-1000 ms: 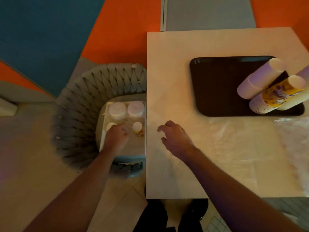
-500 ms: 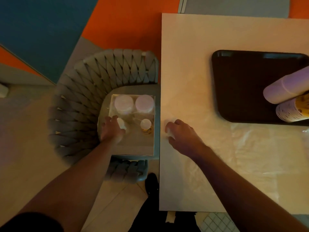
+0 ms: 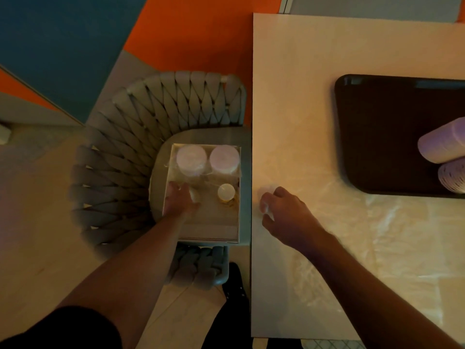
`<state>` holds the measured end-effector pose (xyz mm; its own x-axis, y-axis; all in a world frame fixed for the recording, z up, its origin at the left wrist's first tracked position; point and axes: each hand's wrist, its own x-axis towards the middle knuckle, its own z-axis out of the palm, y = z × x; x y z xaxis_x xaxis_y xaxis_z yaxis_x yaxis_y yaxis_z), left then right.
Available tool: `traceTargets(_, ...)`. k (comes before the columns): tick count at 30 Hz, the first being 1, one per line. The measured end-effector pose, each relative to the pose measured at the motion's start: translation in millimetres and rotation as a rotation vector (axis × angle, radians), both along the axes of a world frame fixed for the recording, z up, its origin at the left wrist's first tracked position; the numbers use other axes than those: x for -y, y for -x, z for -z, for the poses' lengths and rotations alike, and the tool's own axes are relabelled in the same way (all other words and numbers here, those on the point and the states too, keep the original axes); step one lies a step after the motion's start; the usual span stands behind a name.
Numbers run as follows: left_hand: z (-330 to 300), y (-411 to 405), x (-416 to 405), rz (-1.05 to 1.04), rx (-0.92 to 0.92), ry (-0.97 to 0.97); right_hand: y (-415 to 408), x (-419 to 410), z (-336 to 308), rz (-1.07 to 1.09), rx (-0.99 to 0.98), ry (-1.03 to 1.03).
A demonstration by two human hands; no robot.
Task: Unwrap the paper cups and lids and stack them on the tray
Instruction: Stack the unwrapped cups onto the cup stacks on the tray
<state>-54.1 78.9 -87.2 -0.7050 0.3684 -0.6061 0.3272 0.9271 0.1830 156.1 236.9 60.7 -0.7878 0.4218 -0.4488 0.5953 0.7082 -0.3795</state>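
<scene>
A cardboard box (image 3: 208,222) sits on the seat of a woven chair. It holds two wrapped stacks of lids (image 3: 191,158) at the far end and an upright wrapped stack of cups (image 3: 226,192). My left hand (image 3: 179,200) reaches into the box, its fingers curled round another wrapped cup stack (image 3: 195,195). My right hand (image 3: 284,212) rests at the table's left edge and pinches a crumpled bit of clear plastic wrap (image 3: 264,207). On the dark tray (image 3: 377,134), far right, lie two cup stacks (image 3: 442,143), partly cut off by the frame.
The grey woven chair (image 3: 156,117) stands against the left side of the pale table (image 3: 297,96). Loose clear wrap (image 3: 382,238) is spread over the table's near right part. My dark shoe (image 3: 235,280) is on the floor by the table edge.
My left hand has shifted in the box and closed round a cup stack. My right hand has dropped to the table edge and curled onto the wrap. The view has swung left.
</scene>
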Motion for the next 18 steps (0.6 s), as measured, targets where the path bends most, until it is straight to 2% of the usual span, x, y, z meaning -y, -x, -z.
traceTargets(4,12,-5,5,0.011,0.020,-0.010,0,0,1,0.006,0.000,-0.001)
traceTargets(8,24,1,14,0.001,0.135,-0.049,-1,1,4,0.005,0.005,-0.010)
traceTargets(11,21,-4,17,-0.140,0.095,-0.115,-1,1,6,0.011,0.001,-0.017)
traceTargets(15,-3,-14,23,-0.402,0.106,-0.296,-1,2,7,0.019,-0.003,-0.021)
traceTargets(18,-36,-24,35,-0.448,0.111,-0.416,0,-1,5,0.013,0.004,0.002)
